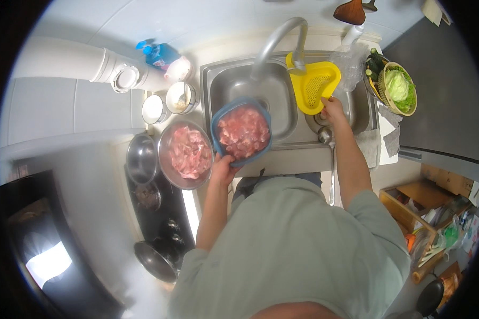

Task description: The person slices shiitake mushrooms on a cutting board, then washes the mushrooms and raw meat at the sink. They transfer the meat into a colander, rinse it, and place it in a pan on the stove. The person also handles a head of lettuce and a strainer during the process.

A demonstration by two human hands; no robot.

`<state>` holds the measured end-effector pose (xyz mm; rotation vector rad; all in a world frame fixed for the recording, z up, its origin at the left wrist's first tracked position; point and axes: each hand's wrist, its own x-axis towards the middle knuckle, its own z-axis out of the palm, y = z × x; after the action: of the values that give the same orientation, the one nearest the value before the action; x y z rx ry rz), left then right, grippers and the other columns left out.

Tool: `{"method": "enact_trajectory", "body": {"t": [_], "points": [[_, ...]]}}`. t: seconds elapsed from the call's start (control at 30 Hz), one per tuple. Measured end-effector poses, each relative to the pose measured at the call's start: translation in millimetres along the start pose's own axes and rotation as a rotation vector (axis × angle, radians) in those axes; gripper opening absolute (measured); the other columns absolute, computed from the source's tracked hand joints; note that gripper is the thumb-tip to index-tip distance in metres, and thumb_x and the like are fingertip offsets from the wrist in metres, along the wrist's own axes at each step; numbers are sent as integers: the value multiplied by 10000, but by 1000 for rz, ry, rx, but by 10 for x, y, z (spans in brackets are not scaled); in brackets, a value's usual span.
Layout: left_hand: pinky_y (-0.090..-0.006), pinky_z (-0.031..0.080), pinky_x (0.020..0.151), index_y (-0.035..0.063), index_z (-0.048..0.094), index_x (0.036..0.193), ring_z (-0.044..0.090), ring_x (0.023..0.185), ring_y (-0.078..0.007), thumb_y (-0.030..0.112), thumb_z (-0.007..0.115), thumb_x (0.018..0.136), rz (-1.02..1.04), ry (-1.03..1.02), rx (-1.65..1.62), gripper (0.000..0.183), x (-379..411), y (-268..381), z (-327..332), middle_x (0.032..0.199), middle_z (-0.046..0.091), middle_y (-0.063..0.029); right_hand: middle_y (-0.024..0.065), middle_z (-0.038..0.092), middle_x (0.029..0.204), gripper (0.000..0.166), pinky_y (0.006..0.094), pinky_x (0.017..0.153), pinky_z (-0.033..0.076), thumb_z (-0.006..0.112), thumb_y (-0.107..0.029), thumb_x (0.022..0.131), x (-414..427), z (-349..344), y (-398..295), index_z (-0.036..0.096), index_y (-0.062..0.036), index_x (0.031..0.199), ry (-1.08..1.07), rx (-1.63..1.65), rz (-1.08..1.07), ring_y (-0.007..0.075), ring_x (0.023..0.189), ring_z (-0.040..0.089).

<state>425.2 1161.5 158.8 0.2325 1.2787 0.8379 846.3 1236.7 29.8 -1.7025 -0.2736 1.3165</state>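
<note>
My left hand grips the near rim of a blue plastic basin, which holds pieces of raw meat and sits partly over the left sink bowl's front edge. Over the right sink bowl, my right hand pinches the lower edge of a yellow perforated sink strainer. The strainer's upper end is at the base of the faucet. Left of the basin stands a steel bowl with more raw meat. Part of my right fingers is hidden.
A second steel bowl and a dark wok sit on the stove. A ladle lies across the sink's front edge. Small bowls stand at left. A vegetable basket stands beside the grey fridge.
</note>
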Motion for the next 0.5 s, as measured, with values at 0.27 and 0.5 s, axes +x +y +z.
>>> {"method": "enact_trajectory", "body": {"t": [0.27,0.5], "points": [[-455,577,722,92,464,1184,624,898,-274,-51,472,777,28,-72,-8,432,199,-73,-78,1060,565,-93,70,619,838,284,295,538,435,612,-176,870,-235,110,-54,610,61,1027,168,-257,-72,121,649,553],[-449,596,765,91,465,1224,643,913,-282,-54,454,783,25,-159,-24,465,170,-173,40,1100,577,-103,79,554,1196,539,347,770,534,610,-146,898,-1900,755,-29,378,-104,1383,-592,-50,109,203,910,627]]}}
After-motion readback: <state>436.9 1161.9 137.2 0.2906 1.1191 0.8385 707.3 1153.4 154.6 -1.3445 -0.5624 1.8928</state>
